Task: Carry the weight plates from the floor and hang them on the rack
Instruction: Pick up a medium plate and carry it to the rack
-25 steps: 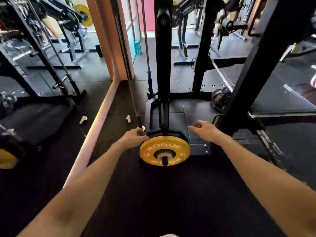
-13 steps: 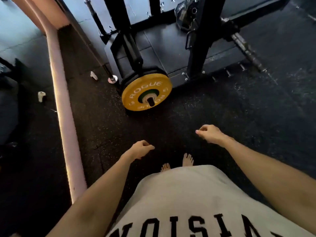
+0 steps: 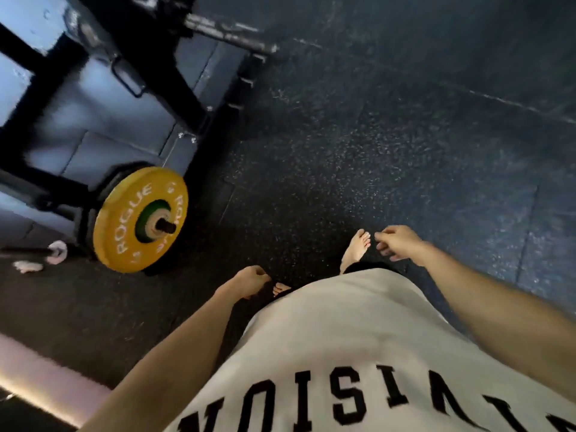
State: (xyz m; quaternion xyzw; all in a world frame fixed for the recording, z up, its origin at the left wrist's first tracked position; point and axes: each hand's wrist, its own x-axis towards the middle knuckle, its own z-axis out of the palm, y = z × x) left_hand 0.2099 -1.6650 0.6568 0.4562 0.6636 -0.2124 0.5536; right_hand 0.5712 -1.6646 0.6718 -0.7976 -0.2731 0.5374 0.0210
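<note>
The person looks down at their own body. Closest is a light shirt [image 3: 358, 353] with big black letters on it. Two bare arms reach out past it.

The left hand [image 3: 249, 280] hangs low in front of the shirt. Its fingers curl in loosely and it holds nothing. The right hand [image 3: 397, 243] is out a bit farther. Its fingers are loose and bent too, and it also holds nothing. Two bare feet [image 3: 355, 249] stand on the dark rubber floor [image 3: 389, 151], just past the hands.

Farther off, toward the left side of the floor, is the yellow plate [image 3: 140, 219]. It stands upright on a short black peg [image 3: 165, 226] low on the black rack [image 3: 174, 85]. Darker plates seem to sit behind it on the same peg, but they are hard to see. A small white thing [image 3: 28, 266] lies on the floor near the yellow plate. Beyond it, a metal bar [image 3: 230, 34] lies by the far part of the rack.

So the yellow plate looks done: it is already hung. Both hands are free and well apart from it. No other plate shows on the floor here, so I cannot tell how many are left. I think the next job is to go and find another plate to carry.
</note>
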